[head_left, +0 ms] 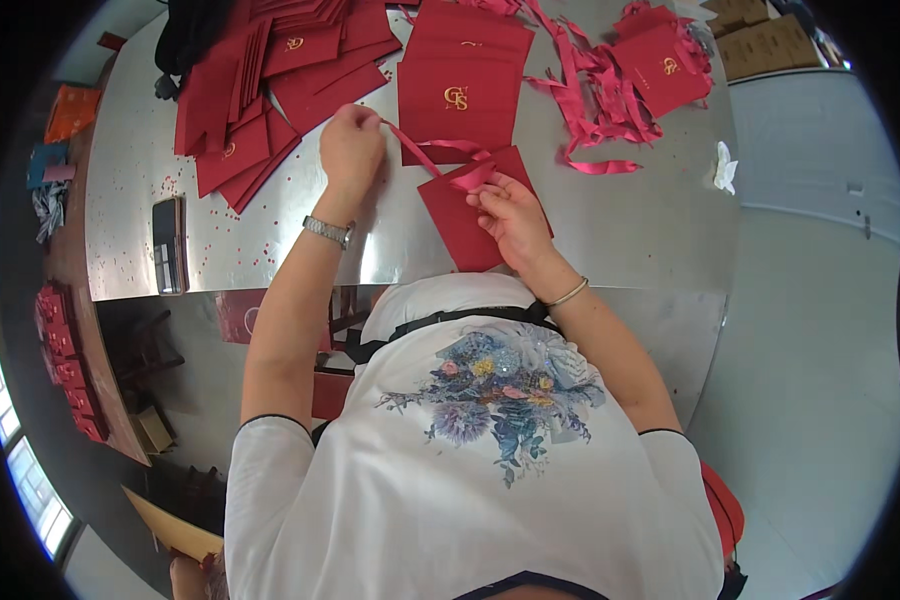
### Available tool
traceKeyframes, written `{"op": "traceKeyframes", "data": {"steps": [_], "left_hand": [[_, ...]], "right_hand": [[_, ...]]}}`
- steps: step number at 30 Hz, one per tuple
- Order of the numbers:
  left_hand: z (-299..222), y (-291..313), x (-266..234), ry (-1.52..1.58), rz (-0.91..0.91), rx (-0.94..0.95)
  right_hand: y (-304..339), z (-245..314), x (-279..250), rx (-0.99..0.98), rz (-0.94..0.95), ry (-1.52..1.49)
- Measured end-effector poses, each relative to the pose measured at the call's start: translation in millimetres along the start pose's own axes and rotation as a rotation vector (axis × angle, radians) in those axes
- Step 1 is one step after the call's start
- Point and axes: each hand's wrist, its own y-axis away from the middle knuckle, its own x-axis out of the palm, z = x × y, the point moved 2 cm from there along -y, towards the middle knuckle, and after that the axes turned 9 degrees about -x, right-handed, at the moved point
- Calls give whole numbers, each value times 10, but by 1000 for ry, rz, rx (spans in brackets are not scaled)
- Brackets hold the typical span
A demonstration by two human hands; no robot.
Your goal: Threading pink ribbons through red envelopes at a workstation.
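My left hand (353, 150) is closed in a pinch on one end of a pink satin ribbon (413, 150), held up to the left. The ribbon runs across to a flat red paper bag (460, 225), which lies tilted at the table's front edge. Over the bag's upper part, my right hand (510, 220) pinches a loop of the same ribbon between thumb and fingers. Whether those fingers also grip the paper cannot be told. Just beyond lies a stack of red paper bags (460, 120) with a gold emblem, partly overlapped by the bag at my hands.
A metal table (310, 260) carries loose piles of red bags (235, 150) at left, with tiny red scraps around. At right lie tangled pink ribbons (595, 110) and ribboned bags (660, 65). A phone (169, 245) rests near the left front edge, a crumpled white tissue (724, 167) at the right edge.
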Motion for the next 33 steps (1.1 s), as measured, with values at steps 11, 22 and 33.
{"op": "traceKeyframes", "data": {"steps": [11, 22, 33], "left_hand": [[-452, 361, 39, -172, 206, 660], [-541, 390, 362, -394, 274, 797], [-533, 306, 429, -304, 191, 524]], "right_hand": [[-15, 16, -18, 34, -114, -138], [-132, 28, 8, 105, -183, 5], [-65, 33, -2, 178, -218, -101]]}}
